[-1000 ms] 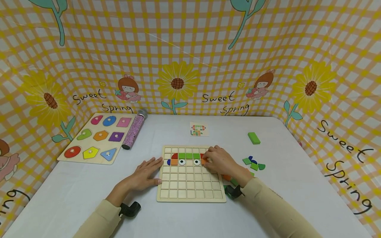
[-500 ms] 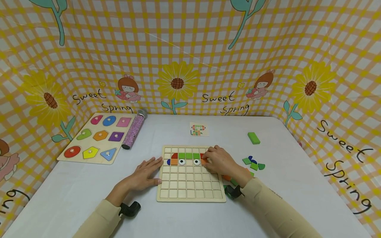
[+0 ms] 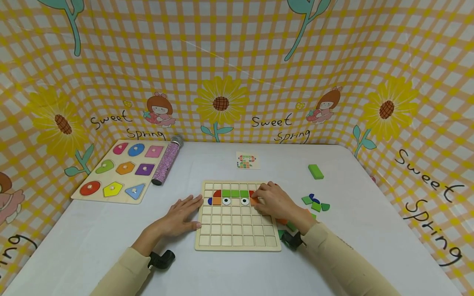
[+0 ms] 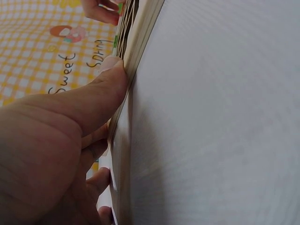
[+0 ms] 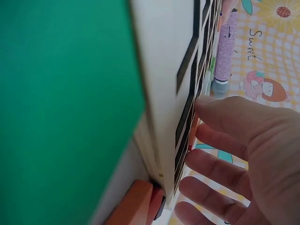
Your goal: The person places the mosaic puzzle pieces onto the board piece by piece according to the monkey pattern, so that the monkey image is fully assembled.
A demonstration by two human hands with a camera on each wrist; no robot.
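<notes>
A wooden grid board [image 3: 237, 230] lies in front of me with coloured tiles in its upper rows: a red curved tile [image 3: 217, 193], green squares [image 3: 235, 193], an orange square [image 3: 217, 201], a blue half-round [image 3: 210, 201] and two eye tiles [image 3: 245, 201]. My left hand [image 3: 180, 218] rests at the board's left edge, thumb and fingertips touching it. Over the upper right cells, my right hand [image 3: 274, 200] touches an orange tile [image 3: 253, 201] with thumb and index finger. In the right wrist view, the fingers [image 5: 218, 166] are slightly bent; the hand partly hides the tiles beneath.
Right of the board lie loose green tiles [image 3: 316, 206], a blue piece [image 3: 314, 197] and a green block [image 3: 316, 172]. Behind stands a small pattern card [image 3: 248, 160]. At left are a shape puzzle [image 3: 118, 176] and a glittery microphone [image 3: 167, 162].
The right wrist has shifted very slightly; its fingers stay at the same orange tile. The left hand and the board have not visibly moved.
</notes>
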